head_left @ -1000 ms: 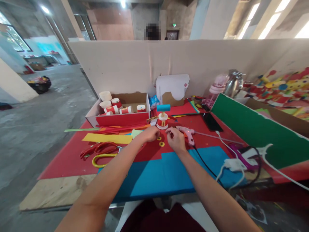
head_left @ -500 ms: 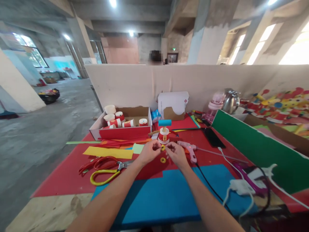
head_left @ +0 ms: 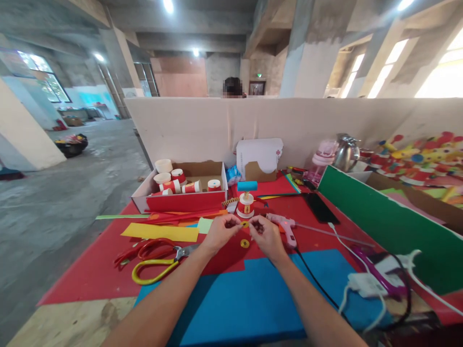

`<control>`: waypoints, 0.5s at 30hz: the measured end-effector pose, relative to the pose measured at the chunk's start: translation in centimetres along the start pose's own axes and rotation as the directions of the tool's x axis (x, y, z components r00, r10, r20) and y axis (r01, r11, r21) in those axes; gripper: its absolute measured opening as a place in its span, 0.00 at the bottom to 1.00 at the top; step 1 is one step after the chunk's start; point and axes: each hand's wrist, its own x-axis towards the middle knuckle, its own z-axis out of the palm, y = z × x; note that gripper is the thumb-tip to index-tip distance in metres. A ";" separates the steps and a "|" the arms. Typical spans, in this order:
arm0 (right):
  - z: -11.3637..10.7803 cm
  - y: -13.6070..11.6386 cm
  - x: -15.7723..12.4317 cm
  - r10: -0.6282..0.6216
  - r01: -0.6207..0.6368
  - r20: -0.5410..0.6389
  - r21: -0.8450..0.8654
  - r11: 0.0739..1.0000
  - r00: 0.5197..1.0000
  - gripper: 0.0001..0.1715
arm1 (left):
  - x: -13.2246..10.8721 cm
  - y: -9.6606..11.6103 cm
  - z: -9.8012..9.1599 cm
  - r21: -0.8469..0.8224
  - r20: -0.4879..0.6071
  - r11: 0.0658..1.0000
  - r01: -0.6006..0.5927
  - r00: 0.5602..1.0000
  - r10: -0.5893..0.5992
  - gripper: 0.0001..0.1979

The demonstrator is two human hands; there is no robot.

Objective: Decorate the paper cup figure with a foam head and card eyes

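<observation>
One yellow ring [head_left: 245, 224] had been lifted and was pinched between left hand [head_left: 220, 232] and right hand [head_left: 266, 235]; the second ring [head_left: 245, 243] remained at 6 o'clock.

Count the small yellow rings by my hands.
2. One small yellow ring is held between the left hand and right hand; another lies on the red sheet just nearer. Hands may hide more.
</observation>
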 end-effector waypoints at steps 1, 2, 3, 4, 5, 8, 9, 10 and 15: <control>0.1 -0.1 -0.1 -0.006 0.006 0.004 -0.004 1.000 1.000 0.07 | 0.0 -0.1 -0.1 0.050 -0.017 0.998 -0.029 0.999 0.030 0.06; 0.0 -0.2 -0.1 -0.007 0.007 0.019 -0.001 1.000 1.000 0.07 | -0.1 -0.1 -0.1 0.115 -0.040 0.991 -0.071 0.996 0.076 0.05; -0.2 -0.3 -0.2 -0.005 0.005 0.038 -0.002 1.000 0.999 0.07 | -0.2 -0.1 -0.2 0.194 -0.062 0.972 -0.132 0.987 0.146 0.06; -0.7 -0.4 -0.3 -0.005 0.006 0.056 -0.017 1.000 0.998 0.08 | -0.2 -0.2 -0.3 0.281 -0.079 0.937 -0.209 0.968 0.239 0.06; -1.4 -0.4 -0.4 -0.005 0.008 0.067 -0.049 0.999 0.998 0.08 | -0.3 -0.2 -0.5 0.370 -0.081 0.881 -0.295 0.934 0.347 0.07; -4.8 0.5 -0.8 0.005 -0.009 -0.012 -0.312 0.950 1.000 0.09 | -0.6 -0.2 -0.9 0.579 0.012 0.621 -0.528 0.767 0.641 0.11; -6.1 1.0 -1.1 0.049 -0.075 -0.071 -0.428 0.901 0.996 0.10 | -0.6 -0.2 -1.0 0.618 0.060 0.535 -0.577 0.712 0.699 0.11; -7.2 1.5 -1.3 0.115 -0.181 -0.154 -0.548 0.817 0.981 0.09 | -0.7 -0.2 -1.1 0.646 0.106 0.460 -0.609 0.668 0.737 0.11; -9.5 3.6 -1.8 0.359 -0.379 -0.199 -0.744 0.550 0.912 0.13 | -0.8 -0.4 -1.1 0.709 0.242 0.255 -0.658 0.566 0.788 0.10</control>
